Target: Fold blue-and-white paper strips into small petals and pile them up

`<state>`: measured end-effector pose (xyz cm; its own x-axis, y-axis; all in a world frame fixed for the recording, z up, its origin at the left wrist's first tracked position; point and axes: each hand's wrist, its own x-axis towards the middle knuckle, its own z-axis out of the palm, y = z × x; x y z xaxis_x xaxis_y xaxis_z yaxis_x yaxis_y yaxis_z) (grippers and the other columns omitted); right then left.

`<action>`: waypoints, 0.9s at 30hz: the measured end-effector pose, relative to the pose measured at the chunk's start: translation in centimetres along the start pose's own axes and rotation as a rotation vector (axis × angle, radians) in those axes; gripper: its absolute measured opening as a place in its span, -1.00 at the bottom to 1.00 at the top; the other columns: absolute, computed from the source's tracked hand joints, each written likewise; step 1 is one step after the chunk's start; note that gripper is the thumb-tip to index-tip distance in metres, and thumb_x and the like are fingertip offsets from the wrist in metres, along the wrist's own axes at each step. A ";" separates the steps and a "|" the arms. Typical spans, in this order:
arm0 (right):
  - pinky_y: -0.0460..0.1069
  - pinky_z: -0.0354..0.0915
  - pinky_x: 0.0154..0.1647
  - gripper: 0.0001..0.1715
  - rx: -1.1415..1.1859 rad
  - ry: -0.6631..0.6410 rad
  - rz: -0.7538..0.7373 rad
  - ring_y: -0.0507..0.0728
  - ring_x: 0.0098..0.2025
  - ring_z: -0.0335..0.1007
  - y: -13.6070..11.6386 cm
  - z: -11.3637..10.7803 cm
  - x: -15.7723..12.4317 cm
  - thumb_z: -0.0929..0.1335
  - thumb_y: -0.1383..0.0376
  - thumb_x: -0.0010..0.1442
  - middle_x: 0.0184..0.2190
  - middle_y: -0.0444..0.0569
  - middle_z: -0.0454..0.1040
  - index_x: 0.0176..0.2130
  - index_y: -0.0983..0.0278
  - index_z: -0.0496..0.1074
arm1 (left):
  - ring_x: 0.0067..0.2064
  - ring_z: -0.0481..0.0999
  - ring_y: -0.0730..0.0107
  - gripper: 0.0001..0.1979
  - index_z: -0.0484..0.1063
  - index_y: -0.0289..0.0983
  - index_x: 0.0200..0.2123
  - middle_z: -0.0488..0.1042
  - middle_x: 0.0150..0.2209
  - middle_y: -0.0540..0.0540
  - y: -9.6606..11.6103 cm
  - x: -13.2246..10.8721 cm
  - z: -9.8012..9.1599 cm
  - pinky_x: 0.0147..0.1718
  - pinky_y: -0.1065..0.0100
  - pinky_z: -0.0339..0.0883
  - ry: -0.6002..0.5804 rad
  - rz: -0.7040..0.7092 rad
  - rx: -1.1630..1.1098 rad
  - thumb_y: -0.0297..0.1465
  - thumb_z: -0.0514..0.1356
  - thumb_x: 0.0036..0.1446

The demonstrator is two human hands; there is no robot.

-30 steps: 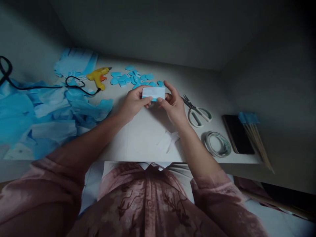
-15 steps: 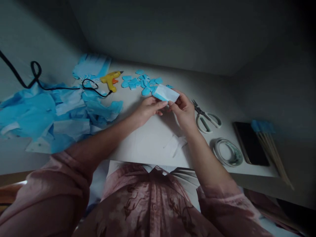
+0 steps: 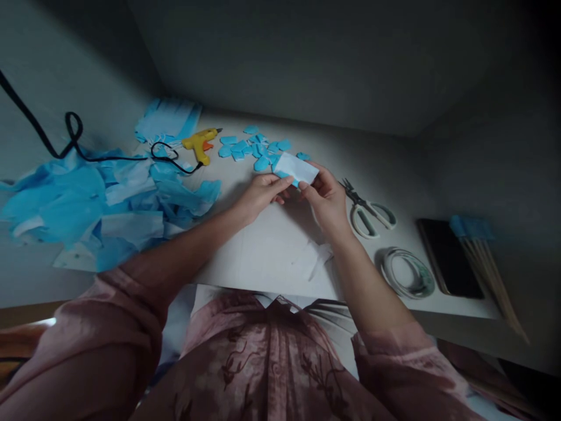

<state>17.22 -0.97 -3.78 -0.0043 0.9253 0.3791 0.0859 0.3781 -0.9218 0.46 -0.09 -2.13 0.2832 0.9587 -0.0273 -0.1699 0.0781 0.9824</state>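
A small white and blue piece of fabric (image 3: 298, 169) is held up between both hands, above the white table (image 3: 258, 251). My left hand (image 3: 262, 196) pinches its lower left edge between thumb and fingers. On its right side, my right hand (image 3: 328, 196) grips it, with the thumb at the lower edge and the fingers behind. Just beyond the fabric lie several small cut blue pieces (image 3: 262, 163). Scissors (image 3: 368, 210) with white handles rest to the right of my right hand, blades pointing away.
A yellow glue gun (image 3: 199, 144) with a black cord lies at the back left, near heaped blue fabric (image 3: 74, 199) and stacked blue masks (image 3: 169, 118). Tape rolls (image 3: 405, 272), a dark phone (image 3: 449, 257) and blue-topped sticks (image 3: 491, 269) lie at the right.
The fabric is tilted slightly differently, and its blue lower edge is more covered by white. Both hands keep their hold. The whole view has shifted slightly.
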 end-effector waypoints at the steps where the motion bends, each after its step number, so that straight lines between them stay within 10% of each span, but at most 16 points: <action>1: 0.00 0.48 -0.43 -0.46 0.014 0.012 0.004 0.09 -0.31 0.43 0.0 0.0 0.1 0.49 0.00 0.14 -0.18 -0.05 0.57 0.06 0.12 0.49 | -0.35 0.48 0.41 -0.76 0.50 -0.32 -0.41 0.51 -0.42 -0.09 0.2 0.1 -0.1 -0.35 0.37 0.32 -0.009 0.055 0.075 -0.29 0.28 0.25; 7: -0.04 0.43 -0.41 -0.45 0.075 0.064 0.049 0.06 -0.30 0.43 0.5 -0.4 0.4 0.49 0.04 0.13 -0.15 -0.05 0.57 0.08 0.13 0.49 | -0.05 0.56 0.13 -0.80 0.63 -0.24 -0.18 0.63 -0.16 -0.14 3.7 -0.2 -2.2 0.04 0.19 0.33 -0.097 0.369 0.902 -0.33 0.25 0.20; 12: -0.04 0.35 -0.40 -0.47 0.092 0.048 0.078 0.04 -0.33 0.38 0.1 -0.5 0.6 0.49 0.08 0.13 -0.22 -0.07 0.53 0.07 0.16 0.48 | 0.15 0.51 -0.02 -0.56 0.54 -0.23 0.17 0.58 0.11 -0.24 7.7 0.1 -6.9 0.15 0.05 0.30 0.053 0.038 1.618 -0.25 0.12 0.30; 15: -0.05 0.32 -0.43 -0.47 0.140 0.072 0.070 0.02 -0.39 0.32 -0.2 -0.3 0.7 0.49 0.10 0.10 -0.31 -0.11 0.48 0.05 0.16 0.47 | 0.11 0.50 0.01 -0.44 0.45 -0.38 0.23 0.56 0.11 -0.36 8.5 1.6 -10.9 0.07 0.06 0.32 0.369 -0.184 1.685 -0.15 0.01 0.36; 19: -0.07 0.29 -0.47 -0.53 0.174 0.093 0.074 -0.01 -0.45 0.23 -0.1 0.0 0.8 0.49 0.14 0.06 -0.41 -0.18 0.39 -0.03 0.16 0.47 | 0.15 0.49 -0.08 -0.28 0.30 -0.42 0.33 0.51 0.16 -0.43 7.1 4.0 -14.5 0.03 0.02 0.31 0.428 -0.413 1.704 -0.01 -0.06 0.37; 23: -0.07 0.27 -0.48 -0.55 0.174 0.075 0.073 -0.01 -0.46 0.19 0.1 -0.1 1.1 0.48 0.13 0.06 -0.47 -0.22 0.30 -0.05 0.18 0.44 | 0.23 0.44 -0.36 -0.21 0.22 -0.37 0.39 0.46 0.20 -0.53 5.4 5.3 -14.8 0.07 -0.08 0.29 0.414 -0.444 1.687 0.04 0.03 0.28; 27: -0.05 0.27 -0.45 -0.54 0.147 0.058 0.081 0.01 -0.46 0.18 0.3 -0.3 1.2 0.45 0.14 0.08 -0.47 -0.22 0.27 -0.02 0.18 0.44 | 0.24 0.43 -0.20 -0.16 -0.03 -0.41 0.47 0.45 0.23 -0.50 5.6 5.2 -14.6 0.14 -0.04 0.23 0.498 -0.463 1.561 -0.22 0.20 0.26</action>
<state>17.52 0.28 -3.60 0.0542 0.9515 0.3029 -0.0625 0.3059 -0.9500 -12.76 9.35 0.56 -0.3139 0.9447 -0.0946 0.9410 0.3229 0.1016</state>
